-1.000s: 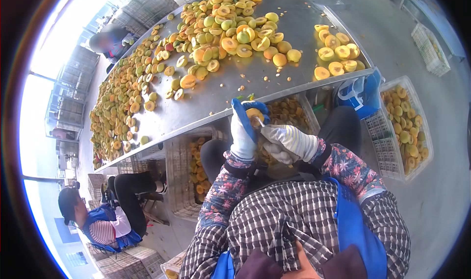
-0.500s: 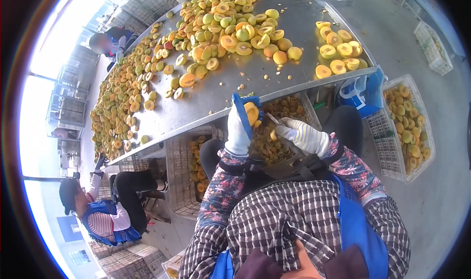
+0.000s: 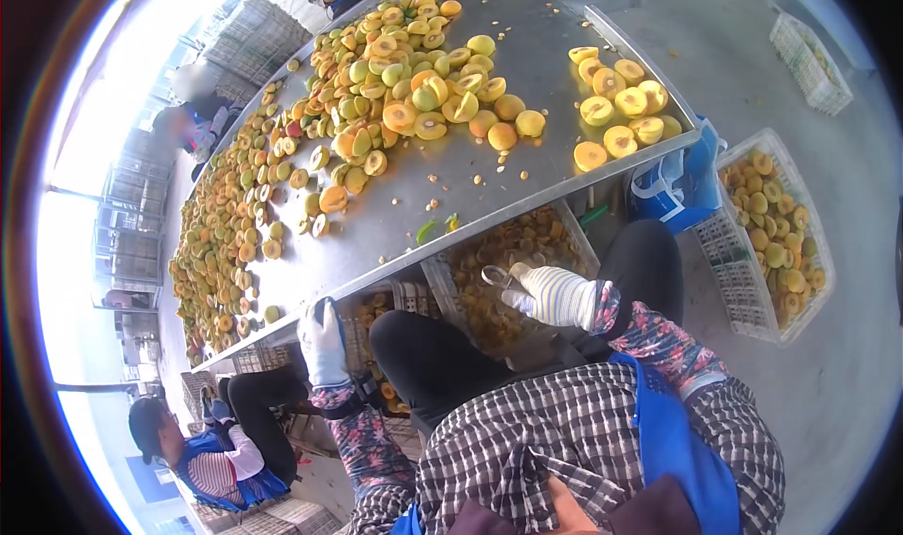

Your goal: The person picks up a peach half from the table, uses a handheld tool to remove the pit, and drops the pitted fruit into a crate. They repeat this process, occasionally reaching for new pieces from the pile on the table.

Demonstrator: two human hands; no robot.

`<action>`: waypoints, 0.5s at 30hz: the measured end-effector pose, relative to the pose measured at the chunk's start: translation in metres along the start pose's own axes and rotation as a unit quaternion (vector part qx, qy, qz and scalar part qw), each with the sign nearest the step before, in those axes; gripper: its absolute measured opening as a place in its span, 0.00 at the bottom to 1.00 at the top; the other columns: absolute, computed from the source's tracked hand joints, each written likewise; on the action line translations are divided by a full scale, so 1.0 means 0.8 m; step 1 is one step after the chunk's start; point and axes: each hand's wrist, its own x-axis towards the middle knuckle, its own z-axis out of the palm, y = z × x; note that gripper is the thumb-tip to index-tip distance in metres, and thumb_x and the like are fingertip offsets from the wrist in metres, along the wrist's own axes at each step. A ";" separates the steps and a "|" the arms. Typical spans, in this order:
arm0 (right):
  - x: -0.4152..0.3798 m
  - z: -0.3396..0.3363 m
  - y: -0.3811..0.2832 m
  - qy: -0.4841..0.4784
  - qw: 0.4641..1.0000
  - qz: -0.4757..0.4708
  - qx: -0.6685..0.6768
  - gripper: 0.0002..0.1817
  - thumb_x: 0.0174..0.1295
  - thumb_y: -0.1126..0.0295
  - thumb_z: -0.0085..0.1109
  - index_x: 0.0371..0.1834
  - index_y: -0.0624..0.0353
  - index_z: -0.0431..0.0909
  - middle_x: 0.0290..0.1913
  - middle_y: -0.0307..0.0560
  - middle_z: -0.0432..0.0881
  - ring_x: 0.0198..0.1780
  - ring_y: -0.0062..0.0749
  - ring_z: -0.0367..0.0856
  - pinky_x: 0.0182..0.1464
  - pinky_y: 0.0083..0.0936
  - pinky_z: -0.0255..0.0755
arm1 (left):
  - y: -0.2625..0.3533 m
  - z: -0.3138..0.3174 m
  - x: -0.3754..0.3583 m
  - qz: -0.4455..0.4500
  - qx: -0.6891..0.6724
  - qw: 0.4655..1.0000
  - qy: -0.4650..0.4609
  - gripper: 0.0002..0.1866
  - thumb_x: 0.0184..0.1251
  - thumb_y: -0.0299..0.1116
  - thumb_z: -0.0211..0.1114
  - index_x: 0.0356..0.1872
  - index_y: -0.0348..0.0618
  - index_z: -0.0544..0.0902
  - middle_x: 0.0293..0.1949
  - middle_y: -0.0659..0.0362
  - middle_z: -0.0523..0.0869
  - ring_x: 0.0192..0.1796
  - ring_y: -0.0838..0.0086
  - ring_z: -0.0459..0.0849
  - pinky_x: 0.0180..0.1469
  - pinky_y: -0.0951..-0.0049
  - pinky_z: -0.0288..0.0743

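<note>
My left hand (image 3: 323,345), in a white and blue glove, is at the table's front edge above a crate of fruit (image 3: 388,394). Its fingers point away and downward, too hidden to show whether they hold anything. My right hand (image 3: 557,295), in a striped glove, is closed on a small metal tool with a looped end (image 3: 494,275). Below that hand lies a crate of fruit pieces (image 3: 480,258). Halved yellow-green fruits (image 3: 404,79) are heaped on the metal table (image 3: 376,220). Green bits (image 3: 426,231) lie by its front edge.
A separate group of halves (image 3: 621,140) is at the table's right corner. Beside it hang a blue bag (image 3: 673,192) and, further right, a full crate (image 3: 752,295). Another crate (image 3: 811,65) stands behind. A co-worker (image 3: 212,455) sits at the left; others are across the table.
My left hand has moved left and down, away from my right hand; the fruit it held is no longer visible. My right hand has shifted slightly left and down with the tool. The view has shifted.
</note>
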 end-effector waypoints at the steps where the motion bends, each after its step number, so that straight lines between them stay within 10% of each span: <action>1: 0.001 -0.001 0.001 0.000 1.000 0.000 0.002 0.23 0.71 0.51 0.49 0.48 0.65 0.71 0.34 0.67 0.82 0.40 0.64 0.81 0.43 0.49 0.74 | -0.004 -0.002 0.009 0.074 0.100 0.992 0.025 0.16 0.74 0.35 0.56 0.54 0.34 0.80 0.45 0.57 0.83 0.44 0.76 0.81 0.50 0.72 0.75; 6: 0.003 -0.002 -0.001 0.097 0.984 -0.044 0.140 0.24 0.71 0.51 0.51 0.50 0.66 0.70 0.35 0.66 0.82 0.39 0.63 0.81 0.41 0.46 0.73 | 0.145 0.052 0.096 -0.067 -0.384 0.905 -0.171 0.15 0.73 0.33 0.58 0.56 0.38 0.80 0.37 0.66 0.79 0.30 0.89 0.70 0.30 0.87 0.62; 10: 0.004 -0.005 0.007 0.144 0.959 -0.063 0.237 0.24 0.71 0.51 0.51 0.51 0.65 0.70 0.31 0.62 0.81 0.36 0.58 0.82 0.40 0.42 0.73 | 0.279 0.161 0.156 0.261 -0.190 0.929 -0.183 0.19 0.67 0.38 0.62 0.56 0.41 0.81 0.46 0.54 0.87 0.43 0.69 0.86 0.48 0.73 0.77; 15: 0.001 -0.013 0.014 0.139 0.951 -0.051 0.272 0.24 0.71 0.51 0.51 0.51 0.65 0.69 0.28 0.56 0.78 0.31 0.49 0.80 0.37 0.36 0.73 | 0.377 0.253 0.171 0.330 -0.012 0.920 -0.211 0.22 0.66 0.41 0.61 0.59 0.45 0.79 0.54 0.50 0.84 0.57 0.54 0.81 0.58 0.60 0.75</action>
